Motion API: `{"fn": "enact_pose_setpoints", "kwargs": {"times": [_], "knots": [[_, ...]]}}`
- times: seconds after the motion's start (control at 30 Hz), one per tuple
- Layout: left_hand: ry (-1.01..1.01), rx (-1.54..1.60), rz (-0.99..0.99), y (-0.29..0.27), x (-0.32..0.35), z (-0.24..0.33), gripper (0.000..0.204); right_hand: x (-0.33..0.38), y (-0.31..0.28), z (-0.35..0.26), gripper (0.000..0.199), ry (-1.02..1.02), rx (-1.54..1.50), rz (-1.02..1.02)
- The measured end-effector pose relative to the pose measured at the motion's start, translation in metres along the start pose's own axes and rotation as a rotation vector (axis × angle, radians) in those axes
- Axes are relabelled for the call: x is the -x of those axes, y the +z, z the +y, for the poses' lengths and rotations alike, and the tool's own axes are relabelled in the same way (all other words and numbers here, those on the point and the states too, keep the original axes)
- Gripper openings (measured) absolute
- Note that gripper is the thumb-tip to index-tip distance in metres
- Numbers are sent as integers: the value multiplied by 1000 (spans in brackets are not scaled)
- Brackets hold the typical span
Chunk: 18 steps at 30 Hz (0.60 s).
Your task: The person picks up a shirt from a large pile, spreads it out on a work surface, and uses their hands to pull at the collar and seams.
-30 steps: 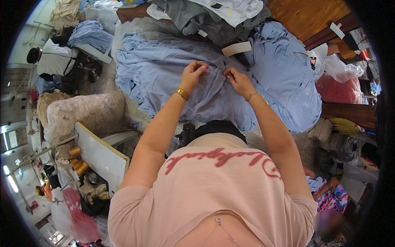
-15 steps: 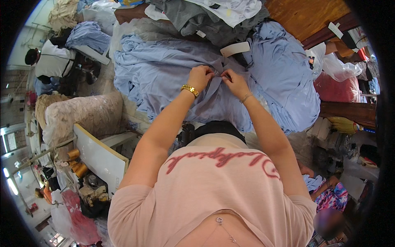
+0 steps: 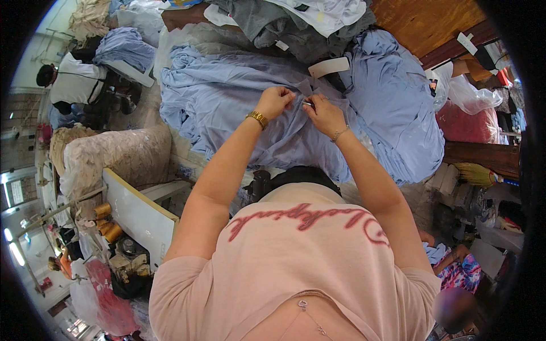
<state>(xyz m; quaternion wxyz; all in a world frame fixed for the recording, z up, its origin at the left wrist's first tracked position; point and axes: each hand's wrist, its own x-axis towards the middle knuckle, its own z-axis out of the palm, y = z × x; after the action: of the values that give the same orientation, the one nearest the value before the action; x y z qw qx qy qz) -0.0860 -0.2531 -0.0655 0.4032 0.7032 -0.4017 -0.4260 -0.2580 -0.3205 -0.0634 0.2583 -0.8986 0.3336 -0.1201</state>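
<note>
Both hands work at 1 spot on a crumpled light-blue cotton garment [image 3: 227,108] spread over the table. Left hand [image 3: 274,101], w/ a gold bracelet [image 3: 257,119] at the wrist, has its fingers curled together & pinched on a fold of the cloth, prob. to hold it taut so the spot just beyond the fingertips stays put. Right hand [image 3: 324,115], thin bangle at the wrist, has fingers closed around a small slim metal tool [image 3: 307,103]; looks like thread snips or similar, too small to tell. The tool's tip pokes out toward the left fingertips, nearly touching them, so the 2 hands meet over the same bit of seam. Gripping that close likely gives control over a fine cut or pick.

The garment sits under both sets of fingers & spreads out to the left of them; more light-blue cloth [image 3: 398,108] is heaped to the right of the right hand. Just past the fingertips lies a white card tag [image 3: 329,67], & beyond that a pile of grey & white garments [image 3: 296,23]. Well left of the left hand, another person in a white top [image 3: 74,85] bends over other work. Nearer the body, left of the left forearm, a white board [image 3: 139,213] w/ yellow-brown thread cones [image 3: 108,224] beside it.
</note>
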Motion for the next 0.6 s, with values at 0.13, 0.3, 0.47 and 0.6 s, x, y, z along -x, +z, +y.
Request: {"fn": "enact_pose_setpoints", "kwargs": {"times": [0.13,0.3,0.47,0.6], "knots": [[6,115,-12,2,-9,-15,20,-2,1,-6,28,0,94,10],[14,160,-51,5,-9,-11,20,-9,3,-4,29,47,129,17],[-16,474,-134,-4,5,-4,18,-9,-4,-7,26,92,81,12],[358,981,24,-71,44,-31,14,9,-7,6,19,109,-31,165]]}}
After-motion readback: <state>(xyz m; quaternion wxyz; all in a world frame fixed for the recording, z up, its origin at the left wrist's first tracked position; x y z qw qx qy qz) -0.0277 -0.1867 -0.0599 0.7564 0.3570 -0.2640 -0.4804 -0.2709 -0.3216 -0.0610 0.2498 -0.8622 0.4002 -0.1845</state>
